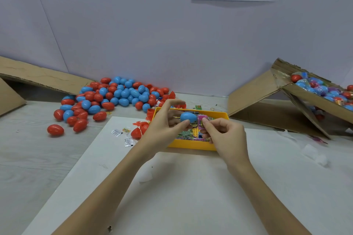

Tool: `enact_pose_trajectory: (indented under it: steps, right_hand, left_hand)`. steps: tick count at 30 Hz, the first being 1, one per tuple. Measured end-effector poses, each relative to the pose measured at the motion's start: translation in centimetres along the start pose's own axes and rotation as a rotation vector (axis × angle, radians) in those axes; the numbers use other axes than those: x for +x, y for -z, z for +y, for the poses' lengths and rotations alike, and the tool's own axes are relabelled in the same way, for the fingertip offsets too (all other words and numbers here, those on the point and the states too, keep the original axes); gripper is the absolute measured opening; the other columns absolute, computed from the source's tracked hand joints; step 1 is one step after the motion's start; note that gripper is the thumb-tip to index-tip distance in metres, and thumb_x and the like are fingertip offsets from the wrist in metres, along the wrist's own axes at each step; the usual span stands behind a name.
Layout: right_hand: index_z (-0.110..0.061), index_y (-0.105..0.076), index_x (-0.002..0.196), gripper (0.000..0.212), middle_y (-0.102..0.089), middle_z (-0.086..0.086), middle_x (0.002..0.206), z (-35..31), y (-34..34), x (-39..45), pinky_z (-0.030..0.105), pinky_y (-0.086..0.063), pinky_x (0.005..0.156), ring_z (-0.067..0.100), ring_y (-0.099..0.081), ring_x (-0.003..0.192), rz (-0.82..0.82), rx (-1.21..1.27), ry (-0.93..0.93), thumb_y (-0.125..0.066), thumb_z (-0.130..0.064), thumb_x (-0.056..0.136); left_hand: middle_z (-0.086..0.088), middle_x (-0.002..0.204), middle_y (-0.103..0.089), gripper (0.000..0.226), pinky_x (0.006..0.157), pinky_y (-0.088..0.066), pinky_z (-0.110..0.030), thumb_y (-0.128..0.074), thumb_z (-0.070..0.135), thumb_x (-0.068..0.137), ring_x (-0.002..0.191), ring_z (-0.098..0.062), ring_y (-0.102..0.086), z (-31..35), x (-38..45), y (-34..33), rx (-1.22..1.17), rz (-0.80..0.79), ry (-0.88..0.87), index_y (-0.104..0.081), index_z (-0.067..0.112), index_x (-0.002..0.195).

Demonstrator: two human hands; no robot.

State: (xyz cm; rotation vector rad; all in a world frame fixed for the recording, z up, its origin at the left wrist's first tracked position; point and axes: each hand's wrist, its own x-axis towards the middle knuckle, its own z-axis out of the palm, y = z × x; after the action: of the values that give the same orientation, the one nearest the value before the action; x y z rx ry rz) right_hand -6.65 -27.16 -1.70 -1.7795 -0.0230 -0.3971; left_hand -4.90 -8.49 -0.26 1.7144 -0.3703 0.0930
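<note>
**Pink toy (202, 120) brought to blue egg (188, 117)**

Over the yellow tray (191, 146), the blue egg is gripped sideways by the left hand (164, 128). The pink toy is pinched against its right end by the right hand (227, 135), apparently for filling. Farther left, a pile of eggs (114, 95) is kept within reach.

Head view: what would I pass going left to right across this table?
Cardboard flap → lone red egg → pile of red and blue eggs → left hand → blue egg → pink piece → right hand → cardboard box of filled eggs.
</note>
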Motion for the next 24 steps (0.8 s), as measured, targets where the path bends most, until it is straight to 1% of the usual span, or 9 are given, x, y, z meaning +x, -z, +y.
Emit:
enact_pose_trajectory:
  steps: [1, 4, 6, 10, 12, 15, 18, 22, 24]
  right_hand:
    - [-0.021, -0.078, 0.084, 0.016, -0.076, -0.007, 0.072, -0.05, -0.04, -0.04, 0.019, -0.054, 0.061, 0.008, -0.074, 0.068, 0.002, -0.017, 0.005, -0.073, -0.034, 0.093]
    - [-0.021, -0.078, 0.084, 0.018, -0.076, -0.007, 0.072, -0.12, -0.11, -0.11, 0.023, -0.057, 0.065, 0.008, -0.074, 0.068, 0.011, -0.056, 0.013, -0.073, -0.036, 0.093]
    - [-0.021, -0.079, 0.086, 0.017, -0.076, -0.007, 0.072, -0.18, -0.13, -0.2, 0.023, -0.057, 0.066, 0.008, -0.074, 0.07, 0.008, -0.064, 0.019, -0.072, -0.036, 0.093]
    - [-0.022, -0.08, 0.092, 0.015, -0.077, -0.009, 0.075, -0.24, -0.2, -0.35, 0.021, -0.055, 0.064, 0.009, -0.073, 0.07, -0.007, -0.045, 0.021, -0.07, -0.034, 0.095]
    - [-0.023, -0.081, 0.095, 0.016, -0.077, -0.011, 0.075, -0.21, -0.19, -0.35, 0.019, -0.055, 0.064, 0.006, -0.073, 0.07, 0.004, -0.063, 0.03, -0.07, -0.035, 0.095]
    - [-0.025, -0.081, 0.094, 0.016, -0.074, -0.012, 0.069, -0.21, -0.13, -0.54, 0.012, -0.053, 0.061, 0.0, -0.071, 0.073, 0.027, -0.14, 0.083, -0.069, -0.035, 0.096]
    - [-0.025, -0.082, 0.09, 0.017, -0.073, -0.012, 0.069, -0.16, -0.05, -0.5, 0.011, -0.053, 0.062, -0.001, -0.07, 0.074, 0.045, -0.195, 0.123, -0.069, -0.034, 0.097]
    - [-0.028, -0.08, 0.092, 0.013, -0.075, -0.012, 0.074, -0.15, 0.13, -0.35, 0.013, -0.055, 0.065, 0.002, -0.071, 0.076, -0.014, -0.194, 0.131, -0.069, -0.034, 0.097]
    - [-0.027, -0.08, 0.096, 0.014, -0.075, -0.012, 0.078, -0.08, 0.05, -0.4, 0.014, -0.057, 0.067, 0.003, -0.072, 0.076, -0.035, -0.208, 0.141, -0.068, -0.033, 0.097]
  left_hand:
    - [0.003, 0.116, -0.071, 0.041, 0.078, -0.058, -0.019, -0.071, 0.013, 0.095, 0.097, -0.011, -0.075, -0.06, 0.02, -0.02, 0.002, 0.004, 0.011, -0.055, 0.031, 0.128]
    - [0.011, 0.11, -0.073, 0.031, 0.082, -0.059, -0.021, -0.073, 0.016, 0.093, 0.098, -0.008, -0.074, -0.3, -0.02, 0.02, 0.061, -0.006, -0.012, -0.064, 0.025, 0.122]
    - [0.014, 0.108, -0.073, 0.029, 0.08, -0.058, -0.018, -0.075, 0.017, 0.092, 0.097, -0.007, -0.073, -0.32, -0.13, 0.01, 0.07, -0.008, -0.023, -0.066, 0.024, 0.119]
    - [0.01, 0.109, -0.072, 0.03, 0.081, -0.058, -0.019, -0.076, 0.016, 0.091, 0.098, -0.007, -0.072, -0.41, -0.03, -0.02, 0.126, 0.004, -0.062, -0.066, 0.021, 0.119]
    - [0.008, 0.11, -0.071, 0.03, 0.083, -0.059, -0.022, -0.076, 0.016, 0.091, 0.097, -0.006, -0.071, -0.52, 0.03, -0.04, 0.178, 0.02, -0.084, -0.066, 0.02, 0.119]
    - [0.008, 0.108, -0.071, 0.03, 0.08, -0.059, -0.02, -0.076, 0.016, 0.091, 0.095, -0.006, -0.071, -0.47, 0.0, -0.17, 0.227, 0.048, -0.13, -0.066, 0.018, 0.12]
    - [0.009, 0.108, -0.072, 0.03, 0.078, -0.058, -0.019, -0.075, 0.016, 0.092, 0.095, -0.006, -0.071, -0.33, -0.03, -0.16, 0.208, 0.06, -0.147, -0.066, 0.018, 0.121]
    - [0.008, 0.107, -0.071, 0.03, 0.081, -0.059, -0.021, -0.076, 0.017, 0.091, 0.094, -0.006, -0.071, -0.42, -0.12, -0.31, 0.231, 0.042, -0.14, -0.067, 0.019, 0.119]
    - [0.009, 0.108, -0.071, 0.029, 0.081, -0.059, -0.021, -0.076, 0.017, 0.091, 0.095, -0.005, -0.07, -0.53, -0.18, -0.39, 0.233, 0.037, -0.135, -0.067, 0.02, 0.118]
